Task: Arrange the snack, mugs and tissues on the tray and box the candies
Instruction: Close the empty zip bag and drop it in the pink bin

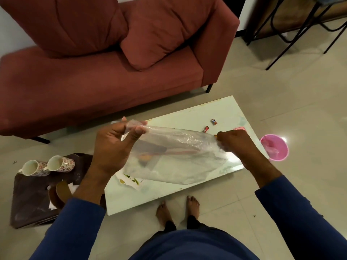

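A clear plastic bag (178, 154) is stretched in the air above the low white table (225, 111). My left hand (112, 149) pinches its left end. My right hand (236, 145) grips its right end. Two wrapped candies (213, 121) (205, 129) lie on the table behind the bag. Two floral mugs (32, 167) (60, 163) lie on their sides on the dark brown tray (32, 201) at the left. A printed white packet (131, 180) lies under the bag, partly hidden. A pink item (240, 128) shows at the table's right edge.
A red sofa (105, 79) with cushions stands behind the table. A pink bucket (274, 147) sits on the tiled floor at the right. Black metal furniture legs (293, 34) stand at the far right. My bare feet (178, 209) are at the table's front edge.
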